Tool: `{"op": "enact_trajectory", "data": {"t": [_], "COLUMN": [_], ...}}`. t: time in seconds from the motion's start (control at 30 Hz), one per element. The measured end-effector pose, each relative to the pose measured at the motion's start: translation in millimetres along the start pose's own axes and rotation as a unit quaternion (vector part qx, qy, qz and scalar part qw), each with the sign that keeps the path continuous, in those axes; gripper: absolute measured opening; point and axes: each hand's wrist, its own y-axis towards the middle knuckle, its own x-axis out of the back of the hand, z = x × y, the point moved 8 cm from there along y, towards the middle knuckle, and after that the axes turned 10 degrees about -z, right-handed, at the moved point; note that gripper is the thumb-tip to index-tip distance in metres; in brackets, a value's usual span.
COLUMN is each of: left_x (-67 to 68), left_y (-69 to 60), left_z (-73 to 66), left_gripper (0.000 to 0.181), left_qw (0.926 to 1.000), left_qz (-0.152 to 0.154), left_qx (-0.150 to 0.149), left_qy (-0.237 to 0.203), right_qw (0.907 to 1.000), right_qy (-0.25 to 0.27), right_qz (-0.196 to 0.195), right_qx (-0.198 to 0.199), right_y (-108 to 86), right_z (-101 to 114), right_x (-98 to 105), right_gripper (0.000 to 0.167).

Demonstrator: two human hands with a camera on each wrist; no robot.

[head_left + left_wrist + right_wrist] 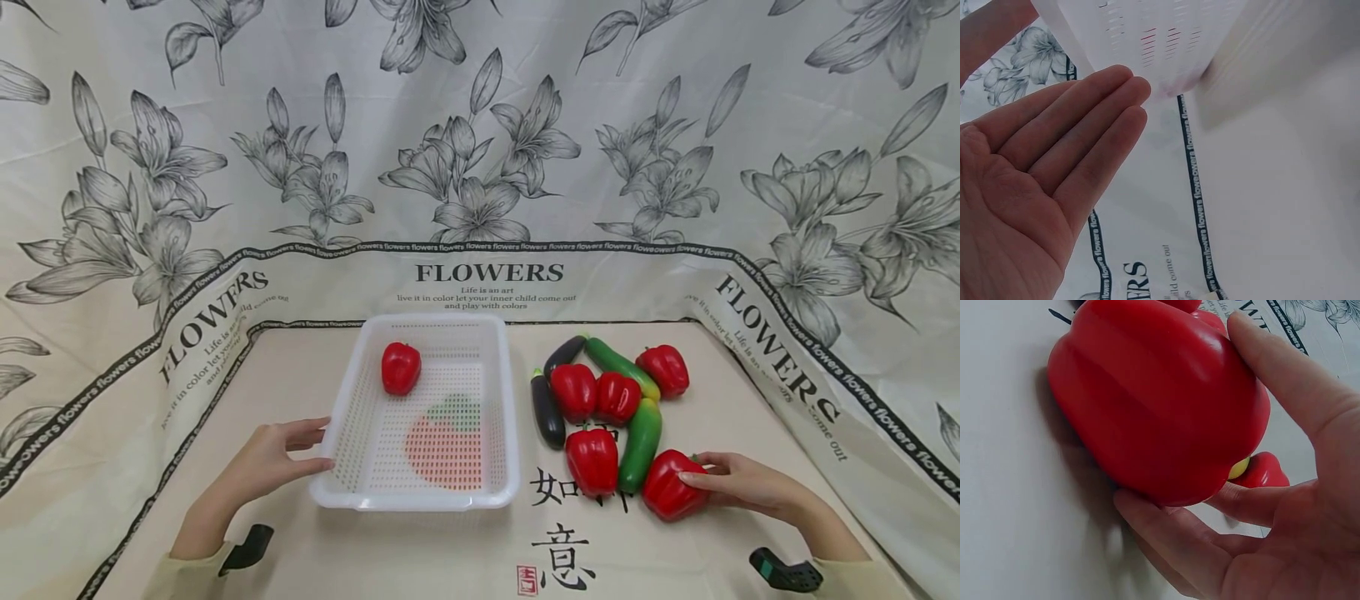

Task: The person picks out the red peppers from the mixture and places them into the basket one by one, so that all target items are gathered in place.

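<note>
At the right of the head view, my right hand (753, 483) holds a red bell pepper (675, 486), its thumb on one side and fingers beneath. The right wrist view shows the same pepper (1160, 400) filling the grasp. My left hand (273, 458) is at the left side of a white perforated plastic basket (513, 417). Its fingers look straight in the left wrist view, with the fingertips (1138, 87) close against the basket wall (1129, 37); contact is hard to tell. One red bell pepper (401, 369) sits inside the basket, toward the back left.
Right of the basket lie more red bell peppers (592, 462), two dark eggplants (547, 412), a green zucchini (618, 362) and another zucchini (641, 446), close together. A flower-printed cloth (480, 200) rises behind the table. Black characters (562, 558) mark the tabletop in front.
</note>
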Motion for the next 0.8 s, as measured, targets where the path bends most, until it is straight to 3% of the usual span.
{"op": "enact_trajectory", "data": {"t": [0.8], "left_x": [-2.7], "left_y": [-0.2], "left_z": [4.8], "left_gripper": [0.067], "left_qw": [1.0], "left_qz": [-0.001], "left_qx": [0.002], "left_qy": [0.002], "right_qw": [0.9996], "right_qy": [0.022], "right_qz": [0.018], "right_qx": [0.0], "right_y": [-0.7], "right_z": [4.5], "right_x": [3.7], "right_gripper": [0.078]}}
